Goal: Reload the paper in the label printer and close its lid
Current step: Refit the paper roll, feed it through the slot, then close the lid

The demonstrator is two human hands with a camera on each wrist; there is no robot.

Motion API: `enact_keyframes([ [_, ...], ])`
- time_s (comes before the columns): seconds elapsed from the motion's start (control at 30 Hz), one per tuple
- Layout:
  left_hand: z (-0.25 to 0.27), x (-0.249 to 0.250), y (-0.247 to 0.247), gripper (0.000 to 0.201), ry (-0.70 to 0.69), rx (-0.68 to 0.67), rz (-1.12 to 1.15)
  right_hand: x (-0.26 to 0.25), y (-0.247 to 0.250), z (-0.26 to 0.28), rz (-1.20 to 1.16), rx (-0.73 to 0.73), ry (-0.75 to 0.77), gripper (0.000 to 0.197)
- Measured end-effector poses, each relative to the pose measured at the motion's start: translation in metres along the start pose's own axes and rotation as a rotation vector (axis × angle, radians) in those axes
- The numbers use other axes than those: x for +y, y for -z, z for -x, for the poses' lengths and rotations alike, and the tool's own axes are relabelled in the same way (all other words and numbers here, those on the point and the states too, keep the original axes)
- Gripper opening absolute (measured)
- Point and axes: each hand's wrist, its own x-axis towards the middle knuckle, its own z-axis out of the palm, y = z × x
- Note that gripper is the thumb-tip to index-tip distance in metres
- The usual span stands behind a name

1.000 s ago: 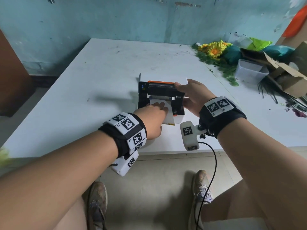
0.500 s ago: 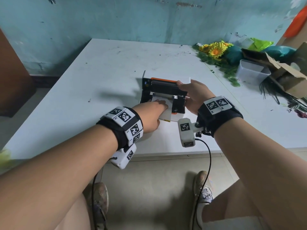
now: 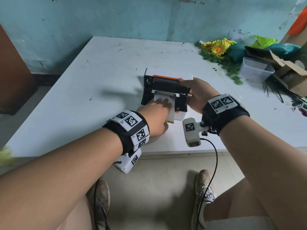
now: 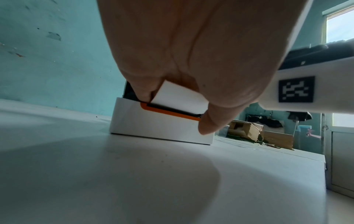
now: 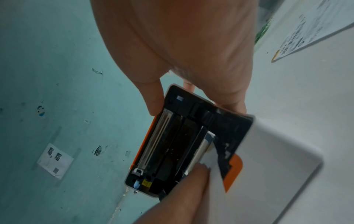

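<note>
A white label printer [image 3: 181, 113] with orange trim stands near the table's front edge, its lid [image 3: 166, 82] raised and showing the black print mechanism. A white paper strip [image 3: 172, 113] runs out of the slot and hangs over the front. My left hand [image 3: 162, 103] lies on that strip with fingers stretched out, pressing it down; the left wrist view shows the paper [image 4: 180, 98] curling under the palm [image 4: 191, 53]. My right hand [image 3: 196, 95] grips the lid's right edge. In the right wrist view the thumb lies on the lid [image 5: 172, 144] and the fingers reach behind it.
Yellow artificial flowers [image 3: 217, 47], a clear plastic tub [image 3: 255, 70] and a torn cardboard box [image 3: 292, 73] crowd the table's right back. The white table [image 3: 99, 80] ends just in front of the printer. A teal wall stands behind.
My left fingers have slid a little further up the paper toward the slot. The right hand keeps its hold on the lid, and the printer has turned slightly.
</note>
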Motion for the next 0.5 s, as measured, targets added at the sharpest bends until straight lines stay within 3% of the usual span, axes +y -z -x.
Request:
enact_keyframes([
  [0.17, 0.005, 0.005, 0.004, 0.078, 0.01, -0.051, -0.022, 0.001, 0.0, -0.001, -0.022, 0.014, -0.016, 0.025],
  [0.3, 0.005, 0.005, 0.002, 0.08, 0.015, -0.032, -0.016, 0.002, -0.007, 0.004, -0.025, 0.037, 0.025, 0.071],
  [0.37, 0.003, 0.005, 0.0, 0.077, 0.02, 0.002, -0.013, 0.001, -0.007, 0.008, -0.042, 0.028, 0.025, 0.06],
  [0.43, 0.002, 0.006, -0.002, 0.075, 0.029, 0.049, -0.009, 0.0, -0.005, 0.014, -0.064, -0.021, 0.008, 0.026],
  [0.5, 0.002, 0.009, -0.003, 0.079, 0.041, 0.062, 0.002, 0.0, -0.002, 0.022, -0.056, -0.045, 0.011, 0.017],
])
